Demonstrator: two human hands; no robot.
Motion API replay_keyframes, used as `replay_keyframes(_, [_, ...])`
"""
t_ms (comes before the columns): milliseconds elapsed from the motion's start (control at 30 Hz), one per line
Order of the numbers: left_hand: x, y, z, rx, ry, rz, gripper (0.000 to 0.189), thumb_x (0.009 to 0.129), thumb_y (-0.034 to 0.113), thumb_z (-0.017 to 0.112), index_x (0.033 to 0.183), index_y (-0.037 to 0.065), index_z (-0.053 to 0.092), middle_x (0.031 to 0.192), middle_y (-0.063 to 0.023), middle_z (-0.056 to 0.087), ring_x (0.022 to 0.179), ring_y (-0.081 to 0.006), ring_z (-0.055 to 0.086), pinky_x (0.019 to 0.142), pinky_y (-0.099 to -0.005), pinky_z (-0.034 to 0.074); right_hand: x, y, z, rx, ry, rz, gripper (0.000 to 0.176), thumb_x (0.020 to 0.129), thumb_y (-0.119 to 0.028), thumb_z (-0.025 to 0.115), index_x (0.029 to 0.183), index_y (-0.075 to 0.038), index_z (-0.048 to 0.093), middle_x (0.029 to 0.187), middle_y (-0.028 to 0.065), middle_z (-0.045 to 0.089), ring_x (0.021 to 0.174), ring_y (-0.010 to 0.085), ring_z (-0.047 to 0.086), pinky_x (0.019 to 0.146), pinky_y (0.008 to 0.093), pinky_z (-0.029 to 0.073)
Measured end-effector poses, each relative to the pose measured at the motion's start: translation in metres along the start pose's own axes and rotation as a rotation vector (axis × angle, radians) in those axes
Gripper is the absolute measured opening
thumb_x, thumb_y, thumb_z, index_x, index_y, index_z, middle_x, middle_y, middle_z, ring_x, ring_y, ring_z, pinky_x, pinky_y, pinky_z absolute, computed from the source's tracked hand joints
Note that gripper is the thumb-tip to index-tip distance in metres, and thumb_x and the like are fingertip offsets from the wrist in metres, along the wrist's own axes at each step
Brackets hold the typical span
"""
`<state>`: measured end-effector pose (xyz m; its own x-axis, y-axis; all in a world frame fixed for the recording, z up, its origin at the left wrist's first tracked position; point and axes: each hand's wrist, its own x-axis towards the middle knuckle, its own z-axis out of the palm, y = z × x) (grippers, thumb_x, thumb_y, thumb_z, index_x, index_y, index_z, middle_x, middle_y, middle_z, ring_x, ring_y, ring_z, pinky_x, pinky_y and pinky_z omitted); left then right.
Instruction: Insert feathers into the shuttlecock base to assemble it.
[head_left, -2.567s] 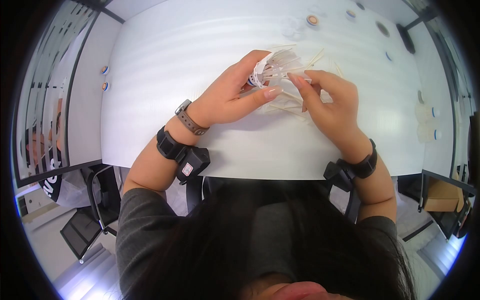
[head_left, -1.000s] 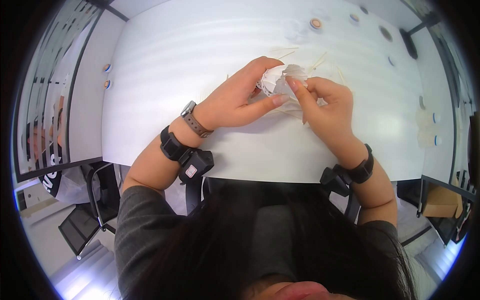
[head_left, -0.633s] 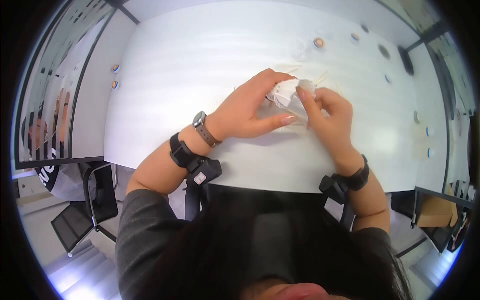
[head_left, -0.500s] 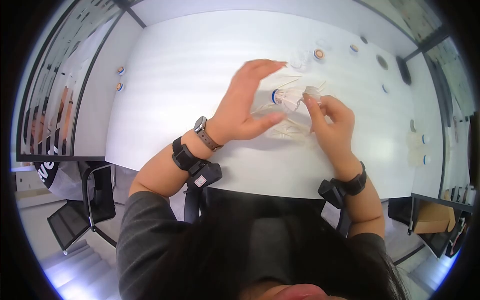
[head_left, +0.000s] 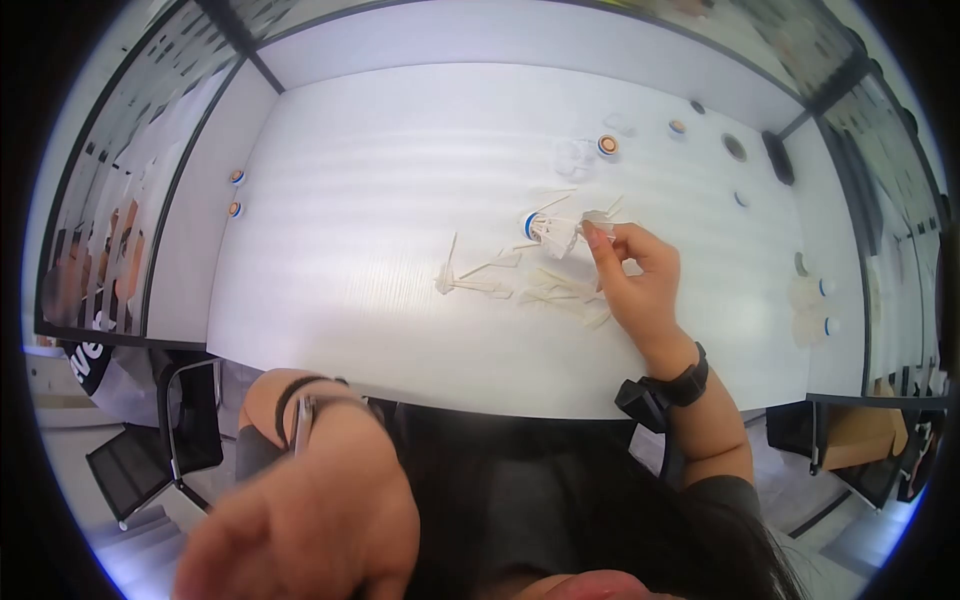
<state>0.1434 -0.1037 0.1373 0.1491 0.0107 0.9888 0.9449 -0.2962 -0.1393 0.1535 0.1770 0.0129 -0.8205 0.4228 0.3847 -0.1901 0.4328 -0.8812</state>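
I've got the right hand [head_left: 640, 285] pinching the shuttlecock [head_left: 548, 230] by its skirt, lying on the table [head_left: 380, 150], probably to steady it; loose feathers [head_left: 555, 290] just beside; left hand [head_left: 310, 510] blurred near the lens, can't tell its fingers

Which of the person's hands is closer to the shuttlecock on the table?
Right. The right hand pinches the feather end of the shuttlecock; the left hand is blurred low in view, off the table.

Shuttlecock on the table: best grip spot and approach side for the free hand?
Probably the cork base. The shuttlecock lies on its side, base pointing left and clear, while the right hand pinches the feather end. Come from the left and pinch across the round base; it is likely firmer than the feathers.
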Motion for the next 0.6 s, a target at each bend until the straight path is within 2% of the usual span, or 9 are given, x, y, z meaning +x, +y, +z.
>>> replay_keyframes(133, [0.024,0.005,0.032,0.332,0.153,-0.012,0.056,0.101,0.029,0.041,0.152,0.008,0.029,0.164,-0.0087,0.015,0.152,-0.0188,0.009,0.124,-0.0446,0.005,0.001,0.005,0.0,-0.028,-0.005,-0.03,0.019,0.09,-0.008,0.07,0.074,0.002,0.063,0.052,-0.0021,0.05,0.049,0.0029,0.041,0.047,0.0212,0.032])
replay_keyframes(167, [0.03,0.03,0.007,0.023,0.071,-0.137,0.056,0.101,0.029,0.04,0.152,0.007,0.029,0.164,-0.0102,0.014,0.152,-0.0198,0.009,0.124,-0.0454,0.004,0.001,0.002,0.001,-0.018,0.001,-0.033,0.019,0.09,-0.008,0.07,0.074,0.002,0.063,0.052,-0.0019,0.05,0.049,0.0028,0.041,0.047,0.0213,0.032])
replay_keyframes(233, [0.036,0.031,0.011,-0.264,0.112,-0.189,0.057,0.101,0.028,0.041,0.152,0.006,0.03,0.163,-0.0133,0.014,0.152,-0.0218,0.01,0.124,-0.047,0.003,0.002,0.002,0.001,-0.026,0.007,-0.026,0.019,0.09,-0.008,0.07,0.075,0.002,0.063,0.052,-0.0018,0.05,0.048,0.0028,0.041,0.047,0.0214,0.032])
replay_keyframes(267, [0.027,0.031,0.03,-0.238,0.234,-0.121,0.057,0.101,0.027,0.042,0.152,0.005,0.03,0.163,-0.0147,0.014,0.152,-0.0227,0.011,0.124,-0.0478,0.003,0.002,0.003,0.001,-0.03,0.008,-0.022,0.019,0.089,-0.008,0.07,0.075,0.002,0.063,0.052,-0.0017,0.05,0.048,0.0028,0.041,0.047,0.0214,0.031])
replay_keyframes(333, [0.026,0.026,0.046,-0.169,0.345,-0.046,0.058,0.1,0.026,0.045,0.152,0.005,0.029,0.163,-0.0168,0.014,0.152,-0.0239,0.011,0.123,-0.0498,0.002,0.002,0.003,0.0,-0.032,-0.009,-0.034,0.019,0.089,-0.008,0.07,0.075,0.001,0.063,0.052,-0.0017,0.05,0.048,0.0028,0.041,0.047,0.0213,0.031])
replay_keyframes(367, [0.026,0.027,0.046,-0.126,0.332,-0.047,0.059,0.099,0.024,0.047,0.152,0.005,0.029,0.163,-0.0175,0.014,0.152,-0.0241,0.011,0.123,-0.0512,0.001,0.001,0.003,0.0,-0.03,-0.019,-0.034,0.019,0.089,-0.008,0.07,0.075,0.001,0.063,0.052,-0.0017,0.05,0.048,0.0029,0.041,0.047,0.0213,0.031])
replay_keyframes(467, [0.024,0.037,0.023,-0.07,0.185,-0.169,0.058,0.098,0.023,0.05,0.151,0.006,0.033,0.16,-0.0153,0.023,0.151,-0.0243,0.016,0.122,-0.0529,0.002,-0.001,0.003,0.002,-0.029,-0.026,-0.033,0.019,0.09,-0.008,0.07,0.075,0.001,0.063,0.052,-0.002,0.049,0.048,0.0028,0.041,0.047,0.0214,0.031])
replay_keyframes(533, [0.026,0.023,0.03,-0.115,0.263,-0.141,0.054,0.097,0.023,0.051,0.147,0.008,0.039,0.157,-0.0117,0.032,0.149,-0.0232,0.022,0.122,-0.0524,0.003,0.0,0.006,0.002,-0.03,-0.029,-0.049,0.019,0.09,-0.008,0.07,0.075,0.001,0.063,0.051,-0.0021,0.049,0.048,0.0027,0.04,0.046,0.0214,0.031])
replay_keyframes(600, [0.017,-0.002,0.061,-0.197,0.561,0.024,0.047,0.096,0.023,0.052,0.142,0.009,0.047,0.151,-0.0074,0.043,0.146,-0.0211,0.028,0.123,-0.0509,0.006,-0.001,0.007,0.001,-0.029,-0.023,-0.046,0.019,0.089,-0.008,0.07,0.075,0.001,0.062,0.051,-0.0023,0.048,0.048,0.0027,0.04,0.046,0.0215,0.031])
